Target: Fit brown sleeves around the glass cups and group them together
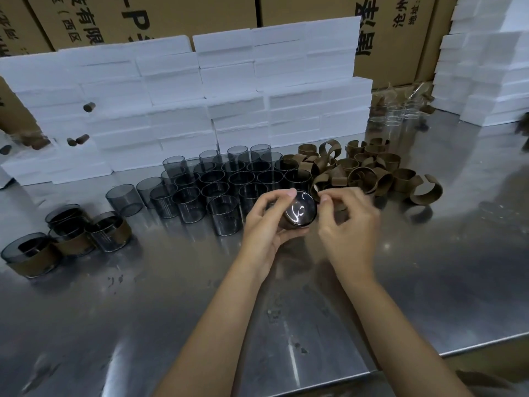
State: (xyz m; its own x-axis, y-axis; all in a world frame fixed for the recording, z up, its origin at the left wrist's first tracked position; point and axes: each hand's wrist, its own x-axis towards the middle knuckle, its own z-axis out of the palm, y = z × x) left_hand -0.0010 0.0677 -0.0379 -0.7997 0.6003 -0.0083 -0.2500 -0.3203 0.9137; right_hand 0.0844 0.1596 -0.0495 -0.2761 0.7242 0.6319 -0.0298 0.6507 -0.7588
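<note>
**Cup tipped toward me, sleeve going on at its right side**

I see the left hand [264, 224] curled around a smoky glass cup [300, 209], thumb under it and fingertips over the top edge, so its grip is closed on the glass. The cup is held above the table [372, 296], just in front of the pack of bare cups. It lies tilted: its long axis runs roughly along my line of sight, with one round end facing the camera and catching a bright glare. I cannot tell whether that end is the base or the mouth.

My right hand [347, 227] sits just beside the cup on its right. Its thumb and forefinger are pinched on the end of a brown sleeve [316, 191] that lies against the cup's upper right edge; the other fingers are curled loosely.

Behind the hands, the bare cups [229, 181] stand upright in close rows, mouths up. To their right lies a loose heap of brown sleeves [369, 170], open curled bands pointing every way. At the far left of the table, four sleeved cups [68, 236] stand upright together, each with a brown band around its lower half.

White foam blocks [229, 104] are stacked along the back, cardboard cartons [143, 18] behind them.
</note>
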